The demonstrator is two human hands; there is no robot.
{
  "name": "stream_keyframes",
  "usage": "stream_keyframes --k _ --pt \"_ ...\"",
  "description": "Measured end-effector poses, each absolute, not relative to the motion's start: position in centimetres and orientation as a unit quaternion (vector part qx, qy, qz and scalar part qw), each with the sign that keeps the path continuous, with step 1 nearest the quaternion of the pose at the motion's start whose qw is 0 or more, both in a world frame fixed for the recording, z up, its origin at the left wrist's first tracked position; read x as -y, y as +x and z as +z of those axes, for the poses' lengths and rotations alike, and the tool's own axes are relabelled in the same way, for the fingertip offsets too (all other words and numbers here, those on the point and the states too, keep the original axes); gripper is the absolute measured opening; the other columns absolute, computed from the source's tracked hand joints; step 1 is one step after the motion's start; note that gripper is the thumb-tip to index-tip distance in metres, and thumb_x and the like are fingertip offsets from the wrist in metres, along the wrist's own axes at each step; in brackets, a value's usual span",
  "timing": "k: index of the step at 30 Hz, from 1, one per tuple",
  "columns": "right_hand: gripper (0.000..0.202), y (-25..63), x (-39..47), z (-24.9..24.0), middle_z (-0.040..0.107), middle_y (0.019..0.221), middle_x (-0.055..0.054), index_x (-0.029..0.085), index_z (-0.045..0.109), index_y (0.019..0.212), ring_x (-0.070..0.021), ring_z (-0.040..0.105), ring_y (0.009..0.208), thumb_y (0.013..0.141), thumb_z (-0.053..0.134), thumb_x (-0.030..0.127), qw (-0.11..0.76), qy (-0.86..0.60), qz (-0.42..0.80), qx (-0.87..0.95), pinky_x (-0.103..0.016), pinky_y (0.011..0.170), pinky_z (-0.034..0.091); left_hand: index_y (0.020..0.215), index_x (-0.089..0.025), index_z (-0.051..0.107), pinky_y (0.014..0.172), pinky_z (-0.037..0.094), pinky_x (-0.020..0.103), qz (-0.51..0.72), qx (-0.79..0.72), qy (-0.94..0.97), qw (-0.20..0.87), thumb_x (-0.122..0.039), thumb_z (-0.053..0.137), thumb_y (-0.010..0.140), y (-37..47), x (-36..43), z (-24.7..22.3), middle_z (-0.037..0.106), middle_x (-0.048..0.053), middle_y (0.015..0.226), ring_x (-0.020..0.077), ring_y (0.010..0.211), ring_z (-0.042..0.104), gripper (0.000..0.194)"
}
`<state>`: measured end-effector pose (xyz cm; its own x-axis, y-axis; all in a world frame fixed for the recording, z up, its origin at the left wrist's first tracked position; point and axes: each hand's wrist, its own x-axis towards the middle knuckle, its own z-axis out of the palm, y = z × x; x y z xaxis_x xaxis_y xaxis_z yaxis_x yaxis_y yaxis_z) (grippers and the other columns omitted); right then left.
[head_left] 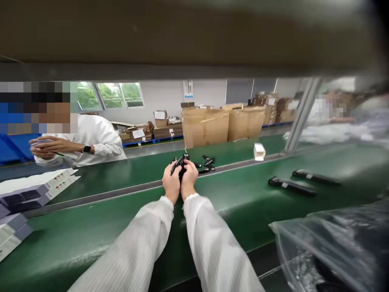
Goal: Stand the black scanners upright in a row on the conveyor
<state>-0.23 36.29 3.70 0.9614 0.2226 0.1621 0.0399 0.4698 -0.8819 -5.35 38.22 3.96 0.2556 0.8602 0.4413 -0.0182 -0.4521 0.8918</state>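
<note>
Both my arms, in white sleeves, reach out over a green conveyor belt (91, 227). My left hand (172, 182) and my right hand (189, 175) are pressed together and grip a bundle of small black parts (182, 162) between them. Several more black parts (208, 163) lie loose on the belt just beyond my hands. Exactly which hand grips which piece is hard to tell.
Two long black parts (291, 185) (314, 177) lie on the belt to the right, a small white box (259, 151) farther back. A clear plastic bag (334, 247) sits at lower right. White trays (33, 188) stack at left. A person in white (91, 142) works opposite; cardboard boxes (205, 126) stand behind.
</note>
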Motion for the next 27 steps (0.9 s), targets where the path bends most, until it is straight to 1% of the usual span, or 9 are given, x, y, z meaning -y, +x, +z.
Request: stream_keyframes --k 3,6,9,14,16,19,22,25,27 --pt "0.045 3.1 -39.2 2.2 0.072 0.104 -0.007 0.014 0.07 0.104 -0.0203 0.062 0.095 0.074 0.039 0.026 0.846 -0.516 0.086 0.102 -0.03 0.086 0.049 0.108 -0.022 0.07 0.098 0.045 0.033 0.481 -0.327 0.712 0.393 -0.034 0.055 0.079 -1.9 -41.4 3.5 0.071 0.003 0.114 0.0217 0.107 0.062 0.035" --pt "0.049 5.6 -40.7 1.2 0.068 0.117 -0.006 0.016 0.065 0.116 -0.0204 0.059 0.105 0.078 0.037 0.027 0.813 -0.563 0.097 0.113 -0.033 0.093 0.046 0.111 -0.021 0.069 0.09 0.048 0.03 0.447 -0.343 0.735 0.376 -0.035 0.051 0.08 0.8 -43.4 3.0 0.072 0.002 0.107 0.0202 0.099 0.063 0.038" --pt "0.047 6.9 -40.9 0.7 0.064 0.124 -0.005 0.019 0.064 0.117 -0.0221 0.054 0.113 0.079 0.038 0.027 0.782 -0.603 0.094 0.126 -0.036 0.101 0.041 0.107 -0.021 0.07 0.083 0.049 0.028 0.435 -0.361 0.736 0.372 -0.037 0.05 0.08 2.2 -44.2 2.2 0.073 0.002 0.101 0.0196 0.092 0.063 0.037" --pt "0.042 7.7 -41.0 0.1 0.06 0.129 -0.007 0.018 0.06 0.119 -0.0238 0.049 0.12 0.085 0.037 0.026 0.715 -0.665 0.055 0.211 -0.038 0.108 0.033 0.1 -0.022 0.071 0.076 0.047 0.027 0.434 -0.392 0.725 0.365 -0.04 0.051 0.081 3.5 -45.1 0.9 0.072 0.002 0.096 0.0193 0.086 0.062 0.033" --pt "0.04 7.9 -41.2 0.0 0.057 0.13 -0.009 0.017 0.057 0.121 -0.0248 0.047 0.123 0.088 0.037 0.027 0.682 -0.693 0.035 0.232 -0.039 0.109 0.031 0.094 -0.022 0.072 0.077 0.046 0.028 0.424 -0.4 0.731 0.354 -0.038 0.052 0.08 3.8 -45.6 0.8 0.072 0.003 0.095 0.0196 0.085 0.061 0.029" --pt "0.037 8.4 -41.1 0.0 0.057 0.128 -0.013 0.014 0.056 0.121 -0.0253 0.043 0.127 0.091 0.037 0.025 0.644 -0.723 0.012 0.25 -0.04 0.114 0.024 0.089 -0.021 0.073 0.082 0.046 0.032 0.406 -0.402 0.752 0.329 -0.037 0.053 0.08 4.0 -46.0 0.9 0.074 0.005 0.094 0.0219 0.087 0.062 0.027" --pt "0.034 9.3 -40.6 -0.1 0.056 0.128 -0.014 0.013 0.055 0.12 -0.0254 0.041 0.128 0.092 0.038 0.023 0.622 -0.729 0.014 0.284 -0.041 0.114 0.023 0.095 -0.022 0.074 0.089 0.045 0.034 0.397 -0.382 0.778 0.301 -0.037 0.054 0.081 4.0 -45.9 0.9 0.074 0.005 0.103 0.0243 0.097 0.063 0.029" --pt "0.038 10.1 -39.7 -0.4 0.052 0.133 -0.015 0.012 0.051 0.127 -0.0273 0.038 0.131 0.092 0.039 0.022 0.613 -0.734 0.023 0.292 -0.044 0.112 0.026 0.105 -0.022 0.072 0.098 0.043 0.036 0.391 -0.352 0.806 0.27 -0.035 0.055 0.081 3.9 -45.7 0.7 0.07 0.006 0.116 0.0257 0.11 0.06 0.032" --pt "0.043 10.6 -39.2 -0.5 0.048 0.136 -0.017 0.01 0.047 0.132 -0.0285 0.035 0.133 0.091 0.039 0.021 0.598 -0.745 0.012 0.296 -0.045 0.113 0.024 0.11 -0.021 0.071 0.103 0.041 0.04 0.386 -0.343 0.82 0.247 -0.035 0.055 0.081 3.8 -45.4 0.5 0.066 0.008 0.124 0.0281 0.118 0.056 0.035"
